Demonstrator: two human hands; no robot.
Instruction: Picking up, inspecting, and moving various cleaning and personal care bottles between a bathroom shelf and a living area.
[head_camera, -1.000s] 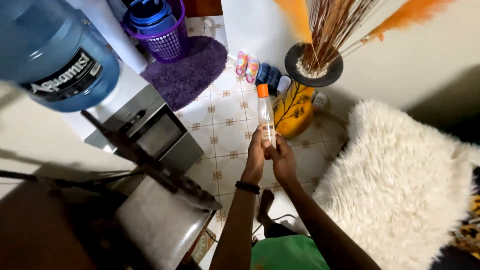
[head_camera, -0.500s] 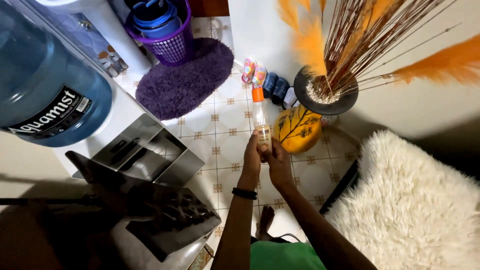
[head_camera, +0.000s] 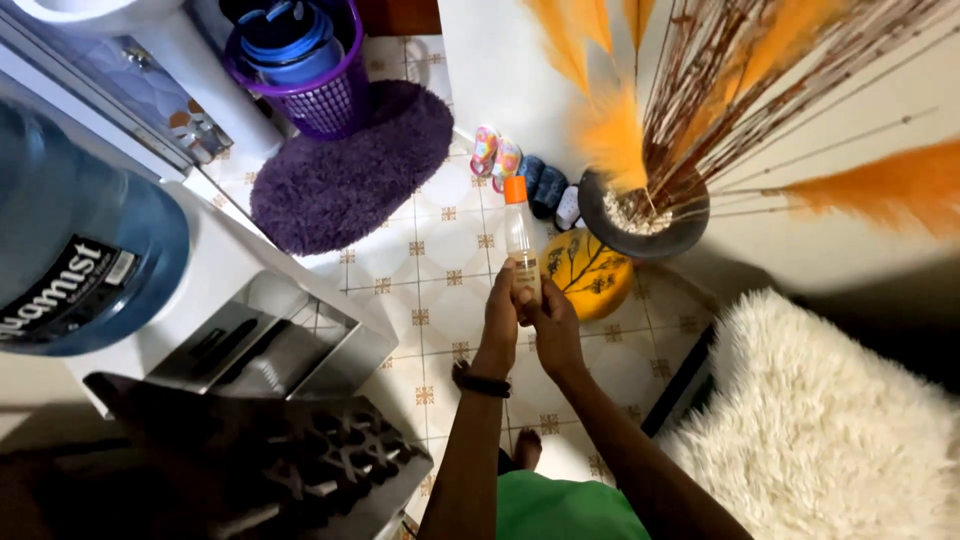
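Note:
A slim clear bottle (head_camera: 520, 237) with an orange cap stands upright in front of me, held low on its body by both hands. My left hand (head_camera: 500, 320) wraps its left side, with a dark band on the wrist. My right hand (head_camera: 556, 328) grips its right side, fingers pressed against the left hand. The bottle's lower part is hidden by my fingers. Below the hands lies a patterned tile floor (head_camera: 440, 250), and my bare foot (head_camera: 522, 448) shows there.
A water dispenser (head_camera: 250, 300) with a blue jug (head_camera: 70, 260) stands at left. A purple rug (head_camera: 350, 165) and purple basket (head_camera: 310, 70) lie beyond. A yellow vase (head_camera: 590, 270) with orange plumes, several small shoes (head_camera: 520, 165) and a white shaggy cover (head_camera: 830, 420) are at right.
The view has shifted, so the dispenser and jug slid left and down and the vase moved lower. Both hands keep the same hold on the bottle.

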